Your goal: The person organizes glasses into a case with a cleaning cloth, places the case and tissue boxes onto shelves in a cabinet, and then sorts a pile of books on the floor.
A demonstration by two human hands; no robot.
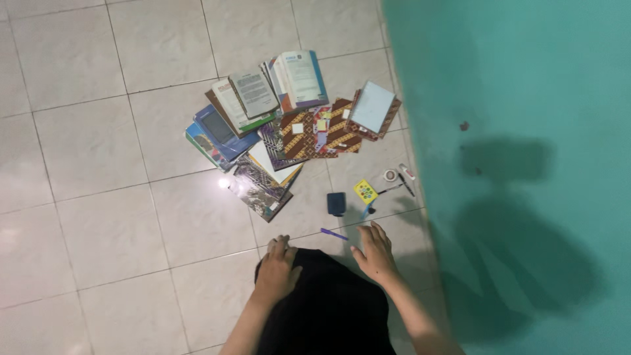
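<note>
1. Down on the pale glossy tiled floor [98, 164], we saw both of the person's bare hands resting near the bottom of the view, on the dark cloth [328, 309] covering their knees.
2. We saw the left hand [277, 266] lying flat on that cloth, fingers spread and loose, gripping nothing.
3. We saw the right hand [376, 253] also open and palm down, fingers splayed at the far edge of the cloth, holding nothing.
4. We found the slim purple pen [334, 234] lying on the tile just beyond and between the two hands, nearest the right one, not touching it.
5. Slightly farther lay a small dark blue square pouch [336, 204], with a yellow square card bearing coloured dots [365, 191] to its right.
6. Further right, by the teal painted wall [526, 98], we noted a small roll of tape [390, 175] and a black pen [406, 185].
7. At the far side, a loose spread of books and patterned brown-and-orange notebooks [289, 125] covered the tiles, well apart from both hands.
</note>
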